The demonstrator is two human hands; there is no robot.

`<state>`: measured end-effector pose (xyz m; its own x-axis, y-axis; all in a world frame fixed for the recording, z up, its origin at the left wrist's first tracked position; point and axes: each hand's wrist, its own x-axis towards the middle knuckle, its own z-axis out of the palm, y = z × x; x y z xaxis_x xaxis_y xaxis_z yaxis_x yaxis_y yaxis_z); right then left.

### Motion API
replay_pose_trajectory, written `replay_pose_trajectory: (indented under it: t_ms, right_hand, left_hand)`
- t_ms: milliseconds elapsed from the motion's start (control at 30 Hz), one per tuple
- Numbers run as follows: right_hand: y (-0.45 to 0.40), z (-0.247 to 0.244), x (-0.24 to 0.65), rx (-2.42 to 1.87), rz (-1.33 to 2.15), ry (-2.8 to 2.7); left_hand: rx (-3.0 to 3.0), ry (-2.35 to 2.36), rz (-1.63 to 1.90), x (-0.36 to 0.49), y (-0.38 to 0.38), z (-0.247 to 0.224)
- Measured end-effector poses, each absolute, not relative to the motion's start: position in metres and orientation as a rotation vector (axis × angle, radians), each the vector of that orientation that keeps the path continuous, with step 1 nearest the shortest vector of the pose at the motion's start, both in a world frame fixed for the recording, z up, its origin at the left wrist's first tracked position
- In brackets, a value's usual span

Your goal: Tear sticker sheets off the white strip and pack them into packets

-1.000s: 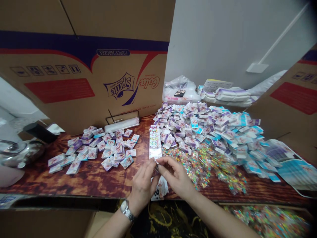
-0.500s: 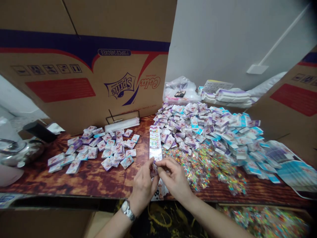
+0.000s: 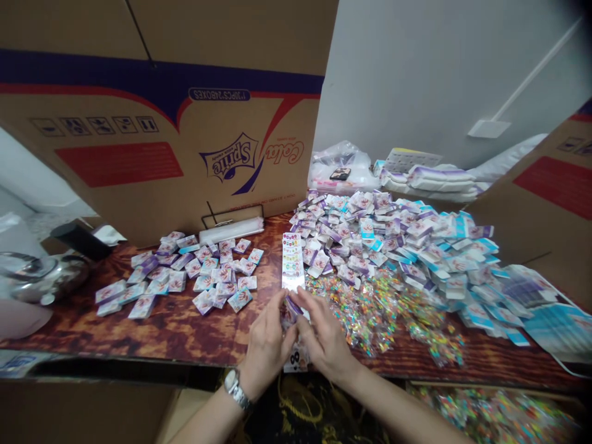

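Between my two hands is a small purple-and-white printed box [image 3: 290, 310], partly covered by my fingers. My left hand [image 3: 268, 336] is closed round its left side, a watch on the wrist. The fingers of my right hand [image 3: 324, 336] press on its upper right edge. Under and beyond my hands lies a strip of sticker sheets [image 3: 292, 262] printed with rows of small coloured pictures. To the left are several closed small boxes [image 3: 222, 277]. At the right, clear packets of colourful candy [image 3: 365, 308] lie in front of a heap of small boxes [image 3: 393, 234], many with flaps open.
A large carton [image 3: 185, 123] stands behind the table [image 3: 171, 333], with a plastic-wrapped bundle [image 3: 231, 231] at its foot. At far left is a metal kettle [image 3: 50, 277]. Another carton [image 3: 550, 203] stands at right. More candy packets [image 3: 499, 413] lie below the table edge.
My right fingers have shifted up onto the top edge of the small box, and more of its purple side shows. The whole view has moved slightly.
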<state>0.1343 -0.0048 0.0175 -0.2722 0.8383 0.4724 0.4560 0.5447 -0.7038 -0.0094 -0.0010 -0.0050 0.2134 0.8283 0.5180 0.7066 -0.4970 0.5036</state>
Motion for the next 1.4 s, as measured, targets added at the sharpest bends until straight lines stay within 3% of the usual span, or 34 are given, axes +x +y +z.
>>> replay_pose_trajectory:
  t_ms: [200,400,567,700,967,1167,1400]
  right_hand:
    - [0.032,0.006,0.146,-1.008,0.774,-2.090]
    - [0.110,-0.018,0.173,-1.270,0.505,-2.507]
    - [0.126,-0.030,0.173,-1.286,0.505,-2.683]
    - [0.118,-0.033,0.171,-1.286,0.448,-2.668]
    - [0.109,-0.027,0.163,-1.292,0.282,-2.558]
    - [0.108,-0.010,0.168,-1.291,0.216,-2.501]
    - [0.116,-0.038,0.162,-1.271,0.173,-2.553]
  left_hand:
    - [2.491,1.615,1.044,-0.036,0.019,-0.012]
    - [2.586,2.072,0.993,-0.079,0.059,-0.003]
    - [2.753,1.482,0.695,-0.044,0.020,-0.022]
    - [2.764,1.391,0.463,-0.019,-0.006,-0.040]
    - [2.705,1.375,0.514,-0.017,-0.001,-0.037]
    - [2.229,1.330,0.748,-0.011,-0.005,-0.002]
    - [2.440,1.251,0.549,-0.001,-0.007,-0.021]
